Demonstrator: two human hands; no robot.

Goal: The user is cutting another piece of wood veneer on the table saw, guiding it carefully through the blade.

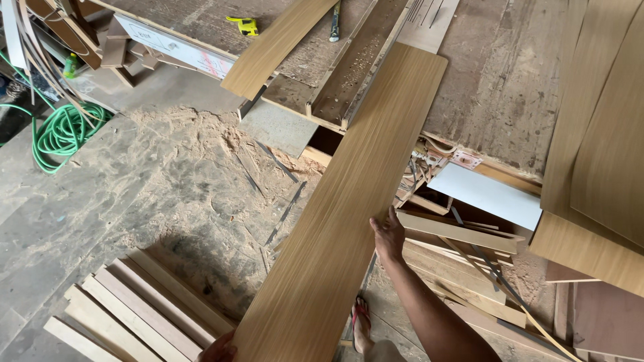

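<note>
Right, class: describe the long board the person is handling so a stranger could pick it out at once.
Start at the big dusty workbench across the top. One long wood-grain board slopes from its edge down towards the camera, with the right hand on its right edge and the left hand at its near end. Unlike the pale strips on the floor, it is wide and tan.

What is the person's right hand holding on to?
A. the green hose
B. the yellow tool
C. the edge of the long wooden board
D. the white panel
C: the right hand grips the right edge of the long wooden board, far from the other things.
</note>
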